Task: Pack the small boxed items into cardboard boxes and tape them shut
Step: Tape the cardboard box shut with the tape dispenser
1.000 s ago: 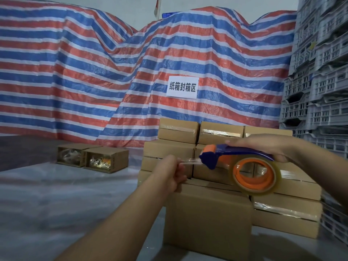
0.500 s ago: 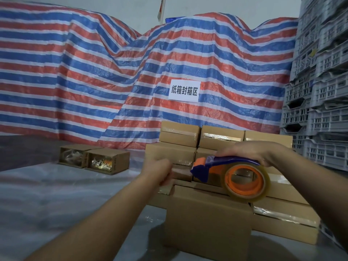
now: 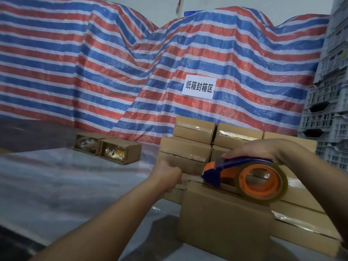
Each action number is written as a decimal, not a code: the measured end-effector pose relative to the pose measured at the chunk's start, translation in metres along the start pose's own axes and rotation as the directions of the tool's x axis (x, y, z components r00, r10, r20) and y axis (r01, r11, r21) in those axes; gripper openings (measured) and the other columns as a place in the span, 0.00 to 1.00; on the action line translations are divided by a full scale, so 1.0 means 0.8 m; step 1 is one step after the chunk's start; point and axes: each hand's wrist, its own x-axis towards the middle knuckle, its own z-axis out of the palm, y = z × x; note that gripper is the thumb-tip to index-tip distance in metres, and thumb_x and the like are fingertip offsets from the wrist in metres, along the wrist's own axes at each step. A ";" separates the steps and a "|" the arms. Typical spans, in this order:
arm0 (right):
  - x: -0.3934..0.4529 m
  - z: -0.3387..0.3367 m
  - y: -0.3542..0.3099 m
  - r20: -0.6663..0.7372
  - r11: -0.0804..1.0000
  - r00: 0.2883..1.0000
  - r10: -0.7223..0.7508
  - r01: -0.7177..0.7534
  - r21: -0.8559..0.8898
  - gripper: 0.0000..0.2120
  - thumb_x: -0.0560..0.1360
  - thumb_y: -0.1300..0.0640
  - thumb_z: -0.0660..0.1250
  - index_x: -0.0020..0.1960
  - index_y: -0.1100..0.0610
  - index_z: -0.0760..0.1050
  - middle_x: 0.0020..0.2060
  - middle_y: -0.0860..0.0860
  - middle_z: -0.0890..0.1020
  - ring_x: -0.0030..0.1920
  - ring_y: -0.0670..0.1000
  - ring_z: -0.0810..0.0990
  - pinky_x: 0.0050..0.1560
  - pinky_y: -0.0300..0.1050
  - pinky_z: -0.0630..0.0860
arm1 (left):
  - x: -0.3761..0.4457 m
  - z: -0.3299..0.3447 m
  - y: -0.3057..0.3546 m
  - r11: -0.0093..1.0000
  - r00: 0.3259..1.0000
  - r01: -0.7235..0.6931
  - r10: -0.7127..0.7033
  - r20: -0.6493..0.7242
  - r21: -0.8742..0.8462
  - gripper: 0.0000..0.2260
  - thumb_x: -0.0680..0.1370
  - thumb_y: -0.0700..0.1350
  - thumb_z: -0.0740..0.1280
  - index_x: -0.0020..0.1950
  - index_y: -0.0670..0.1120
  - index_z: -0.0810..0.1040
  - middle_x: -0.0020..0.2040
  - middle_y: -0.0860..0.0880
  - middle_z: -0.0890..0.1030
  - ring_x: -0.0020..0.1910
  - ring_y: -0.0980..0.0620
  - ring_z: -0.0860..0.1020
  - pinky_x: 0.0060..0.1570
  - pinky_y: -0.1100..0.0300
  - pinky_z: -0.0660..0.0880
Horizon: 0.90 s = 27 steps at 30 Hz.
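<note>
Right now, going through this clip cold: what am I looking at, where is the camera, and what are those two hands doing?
No machine here: a person works with bare hands, filmed by one wide-angle camera on their head, looking forward and down.

The right hand grips a blue and orange tape dispenser, held just above the near cardboard box. The left hand pinches the free end of the clear tape, stretched out from the dispenser's mouth.

Behind stands a stack of taped boxes. Farther left, two open boxes lie on their sides on the plastic-covered surface, contents showing. A striped tarp with a paper sign hangs behind, grey crates on the right.
</note>
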 end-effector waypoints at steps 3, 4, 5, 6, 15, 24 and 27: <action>0.002 0.001 -0.008 -0.002 0.997 1.000 -0.005 0.005 -0.072 0.24 0.79 0.39 0.62 0.59 0.59 0.76 0.35 0.52 0.83 0.31 0.47 0.81 0.35 0.38 0.77 | -0.003 0.002 -0.006 0.999 0.999 0.025 -0.024 0.025 -0.043 0.05 0.77 0.38 0.62 0.51 0.39 0.75 0.39 0.44 0.75 0.29 0.53 0.68 0.23 0.64 0.64; 0.003 0.002 -0.010 0.009 0.996 1.000 -0.009 0.010 -0.085 0.22 0.80 0.40 0.61 0.58 0.58 0.76 0.34 0.51 0.83 0.30 0.47 0.80 0.35 0.37 0.77 | -0.005 0.003 -0.010 0.998 0.999 0.030 -0.028 0.023 -0.063 0.03 0.78 0.37 0.62 0.49 0.40 0.74 0.38 0.45 0.74 0.28 0.54 0.67 0.22 0.65 0.63; 0.003 0.003 -0.012 0.017 0.995 1.000 -0.015 0.017 -0.094 0.20 0.81 0.41 0.60 0.57 0.57 0.76 0.33 0.50 0.83 0.29 0.46 0.80 0.34 0.36 0.77 | -0.006 0.005 -0.013 0.996 0.999 0.035 -0.033 0.025 -0.081 0.01 0.78 0.38 0.63 0.48 0.42 0.74 0.37 0.46 0.74 0.27 0.54 0.66 0.22 0.65 0.63; 0.003 0.005 -0.014 0.020 0.995 1.000 -0.023 0.025 -0.101 0.18 0.82 0.42 0.59 0.55 0.56 0.76 0.32 0.49 0.83 0.28 0.45 0.80 0.32 0.35 0.76 | -0.007 0.008 -0.015 0.995 0.999 0.043 -0.041 0.028 -0.091 0.02 0.79 0.38 0.63 0.46 0.43 0.73 0.36 0.46 0.73 0.27 0.54 0.66 0.23 0.65 0.63; 0.006 0.007 -0.017 0.016 0.993 1.000 -0.020 0.021 -0.118 0.17 0.82 0.43 0.59 0.52 0.56 0.77 0.29 0.49 0.81 0.26 0.45 0.78 0.30 0.35 0.75 | -0.009 0.025 -0.023 0.992 0.990 0.119 -0.115 0.087 -0.046 0.07 0.81 0.48 0.64 0.48 0.45 0.75 0.38 0.48 0.72 0.33 0.54 0.67 0.31 0.63 0.67; 0.010 0.005 -0.017 -0.013 0.988 1.000 -0.012 0.010 -0.154 0.19 0.81 0.39 0.60 0.56 0.54 0.75 0.33 0.49 0.85 0.31 0.45 0.82 0.34 0.35 0.77 | -0.020 0.023 -0.027 0.985 0.969 0.161 -0.147 0.197 -0.060 0.10 0.82 0.51 0.60 0.46 0.47 0.73 0.33 0.50 0.70 0.29 0.56 0.66 0.27 0.65 0.65; 0.010 0.006 -0.017 -0.042 0.983 0.999 -0.024 0.015 -0.181 0.19 0.81 0.39 0.60 0.56 0.54 0.75 0.34 0.48 0.85 0.32 0.44 0.83 0.35 0.34 0.77 | -0.025 0.018 -0.030 0.978 0.957 0.202 -0.187 0.223 -0.047 0.13 0.83 0.54 0.57 0.44 0.47 0.72 0.34 0.50 0.70 0.30 0.55 0.66 0.27 0.65 0.65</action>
